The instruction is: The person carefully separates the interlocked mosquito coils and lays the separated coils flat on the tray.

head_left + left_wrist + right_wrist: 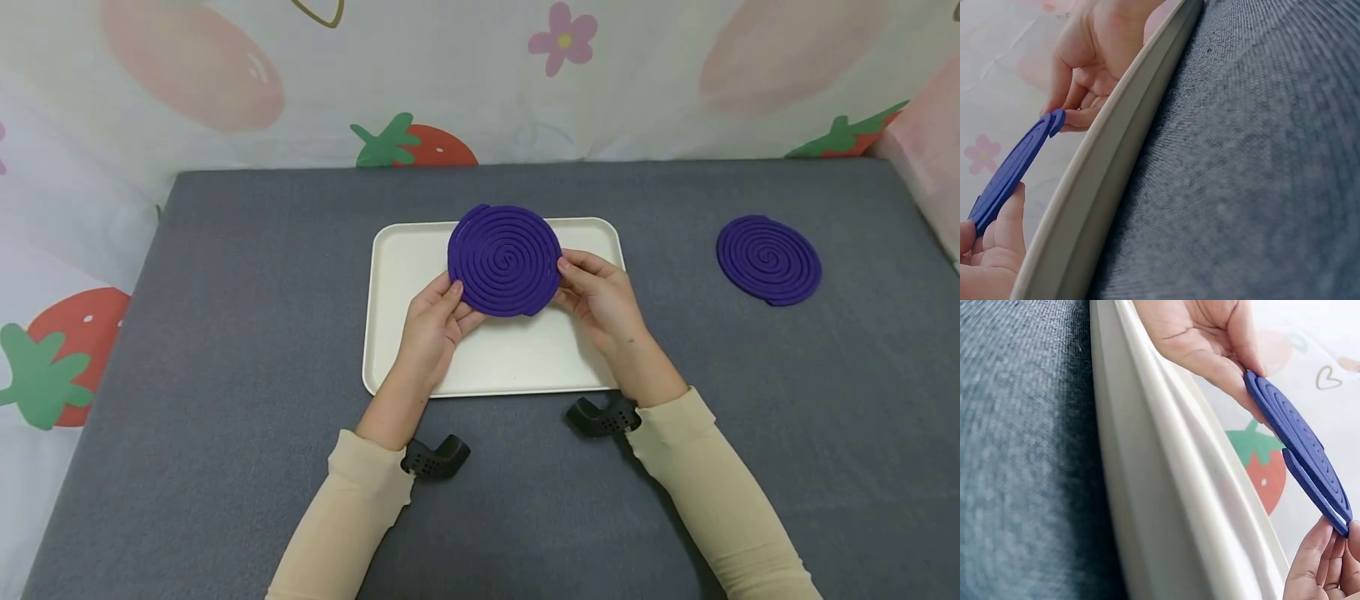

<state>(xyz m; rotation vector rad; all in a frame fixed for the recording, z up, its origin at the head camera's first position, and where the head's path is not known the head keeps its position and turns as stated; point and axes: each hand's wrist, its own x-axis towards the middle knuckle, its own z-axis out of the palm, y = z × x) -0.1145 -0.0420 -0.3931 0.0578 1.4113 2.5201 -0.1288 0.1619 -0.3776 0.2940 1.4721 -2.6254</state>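
A thin purple disc (505, 261), coiled in a spiral, is held up over the white tray (480, 367). My left hand (433, 323) pinches its lower left edge between thumb and fingers. On the opposite side, my right hand (600, 304) grips the right edge the same way. Seen edge-on in the right wrist view, the coiled disc (1300, 434) is tilted, and its outer strand stands slightly apart from the coil near the right hand (1322, 565). The left wrist view also has the disc (1013, 162) spanning both hands, above the tray's rim (1107, 144).
Another purple spiral disc (768, 260) lies flat on the grey cloth (247, 350) to the right of the tray. Behind the table hangs a white curtain (637, 83) with strawberry and flower prints. Black wrist cameras (437, 457) sit below both hands.
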